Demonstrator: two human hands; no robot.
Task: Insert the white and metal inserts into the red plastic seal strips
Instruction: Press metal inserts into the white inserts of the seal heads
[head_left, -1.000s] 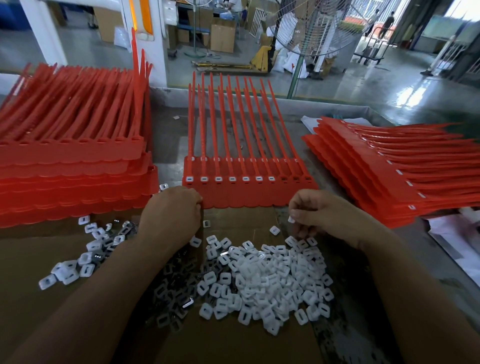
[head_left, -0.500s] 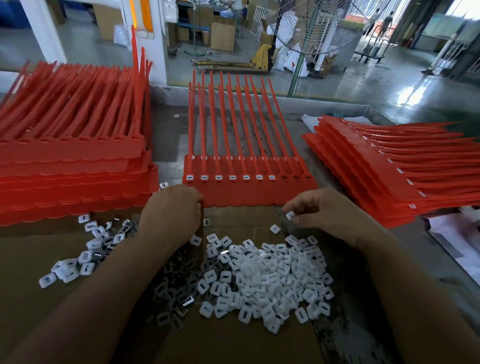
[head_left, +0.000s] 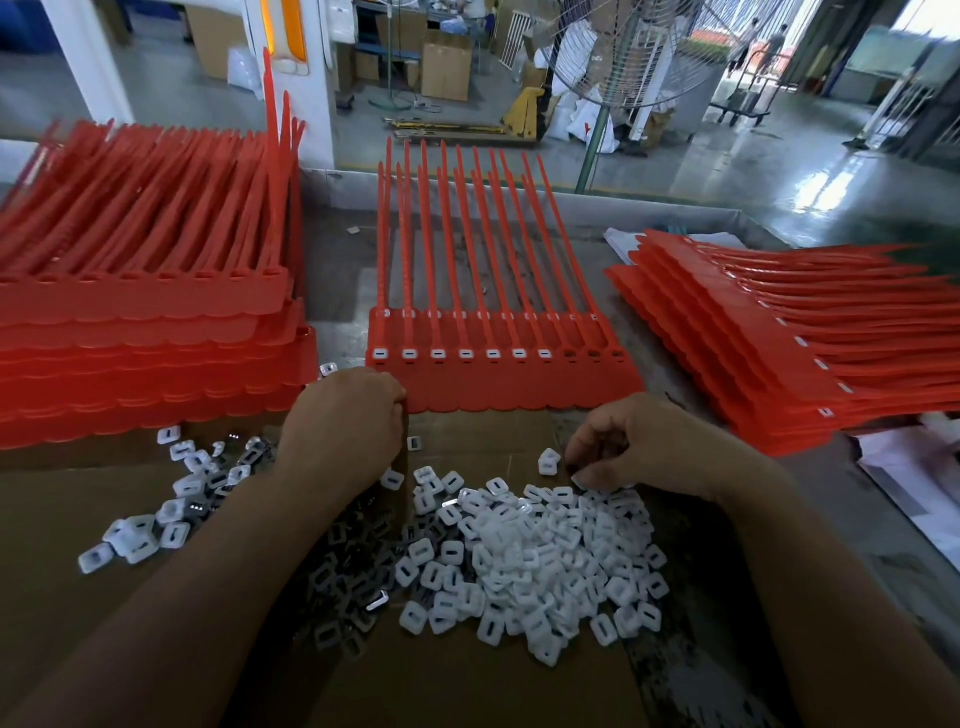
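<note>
The left hand (head_left: 343, 423) is curled knuckles-up at the near-left corner of the red seal strips (head_left: 498, 382); whether it pinches the edge is hidden. The right hand (head_left: 641, 447) bunches its fingertips into the far edge of the white inserts (head_left: 545, 561); I cannot tell if it holds one. The metal inserts (head_left: 376, 603) lie under the left forearm, on cardboard (head_left: 467, 686). The inserts look light, hard and prone to skitter, so pinch one by its sides. The strips look bendy, so pin down the flat header. Three right-hand sockets look unfilled.

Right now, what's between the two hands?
Head view: brown cardboard, a small insert by the left hand, a white insert by the right hand.
</note>
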